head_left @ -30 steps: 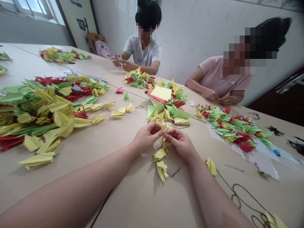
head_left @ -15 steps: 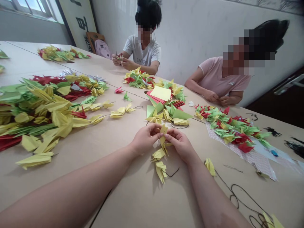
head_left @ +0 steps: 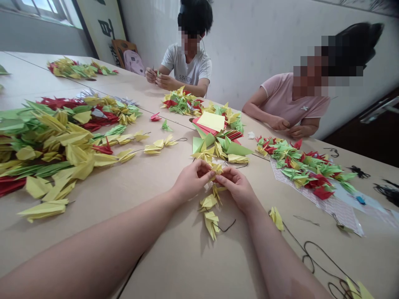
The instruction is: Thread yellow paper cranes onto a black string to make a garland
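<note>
Currently your left hand [head_left: 193, 180] and right hand [head_left: 237, 189], both half-closed, pinch a small yellow folded-paper crane [head_left: 216, 168] in their fingertips, just above the pale beige table [head_left: 174, 257]. Paper seems light, soft, easily crushed; grip its thicker folded body, not the thin wings.

Soft window [head_left: 40, 6] daylight, with wide-angle distortion bending the edges.

Yellow crane [head_left: 216, 167] standing up off the counter [head_left: 162, 257]
Lower cranes [head_left: 210, 216] are lying strung on dark thread [head_left: 227, 227].
</note>
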Tool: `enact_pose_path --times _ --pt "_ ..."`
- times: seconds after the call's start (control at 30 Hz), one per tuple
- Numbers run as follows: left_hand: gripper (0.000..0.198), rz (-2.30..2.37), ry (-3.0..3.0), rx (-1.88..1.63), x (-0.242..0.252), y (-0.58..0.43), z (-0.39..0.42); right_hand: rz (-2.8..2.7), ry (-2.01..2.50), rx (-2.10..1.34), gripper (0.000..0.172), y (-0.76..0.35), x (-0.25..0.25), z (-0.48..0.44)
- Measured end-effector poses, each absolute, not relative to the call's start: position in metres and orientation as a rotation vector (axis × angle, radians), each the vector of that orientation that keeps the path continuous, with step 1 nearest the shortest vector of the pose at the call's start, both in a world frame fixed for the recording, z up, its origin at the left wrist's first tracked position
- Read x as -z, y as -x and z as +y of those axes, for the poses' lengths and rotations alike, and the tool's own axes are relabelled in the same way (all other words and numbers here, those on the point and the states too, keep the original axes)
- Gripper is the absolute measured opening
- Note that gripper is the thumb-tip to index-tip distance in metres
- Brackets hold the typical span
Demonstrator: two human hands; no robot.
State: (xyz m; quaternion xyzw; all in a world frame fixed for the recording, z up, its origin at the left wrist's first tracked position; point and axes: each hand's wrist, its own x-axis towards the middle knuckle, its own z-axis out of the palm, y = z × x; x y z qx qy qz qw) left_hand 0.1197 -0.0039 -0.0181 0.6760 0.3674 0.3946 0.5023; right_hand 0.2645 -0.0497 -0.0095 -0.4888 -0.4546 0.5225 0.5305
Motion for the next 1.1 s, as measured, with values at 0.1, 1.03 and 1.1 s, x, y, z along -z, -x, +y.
enact_pose_path --times 0.1,1.03,1.1 --pt "0.023 0.893 -1.634 -0.934 0.0174 -0.1196 -0.0036 -1.112 1.169 -1.243 0.022 -0.2647 0.0077 -0.0512" --pt "0.022 0.877 -1.720 -0.833 0.0146 -0.1201 -0.0058 -1.037 1.215 -1.213 0.026 -0.2644 0.0098 -0.0502" --pt "0.022 0.897 -1.739 -0.821 0.0126 -0.1199 -0.0069 -1.028 1.203 -1.218 0.026 -0.2641 0.0099 -0.0496"
